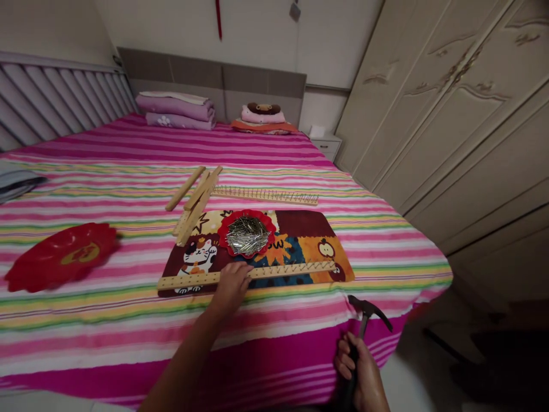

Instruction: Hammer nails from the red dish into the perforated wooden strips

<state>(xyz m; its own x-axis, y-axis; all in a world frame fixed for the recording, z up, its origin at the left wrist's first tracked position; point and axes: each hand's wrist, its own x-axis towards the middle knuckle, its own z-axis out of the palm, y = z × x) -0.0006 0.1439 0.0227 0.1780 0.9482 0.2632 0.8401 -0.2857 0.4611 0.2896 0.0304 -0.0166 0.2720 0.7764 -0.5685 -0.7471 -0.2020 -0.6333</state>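
My left hand [234, 281] lies over the middle of a long wooden strip [189, 281], its fingers closed around it. Nails stand along the strip's right half, and small holes or marks dot the left half. In my right hand [357, 366] is the handle of a claw hammer [365, 308], its dark head raised in front of the bed's near edge. The strip rests on a patterned mat [300, 223] with a cartoon cat. Behind my left hand, a red scalloped bowl [223, 236] holds many loose nails [246, 236].
A second wooden strip [266, 196] full of upright nails lies beyond the mat. Several wooden strips [199, 203] are piled at its left. A red plate [60, 257] is farther left on the striped bedspread [128, 320]. Folded bedding [175, 111] sits near the headboard; a wardrobe [450, 109] stands right.
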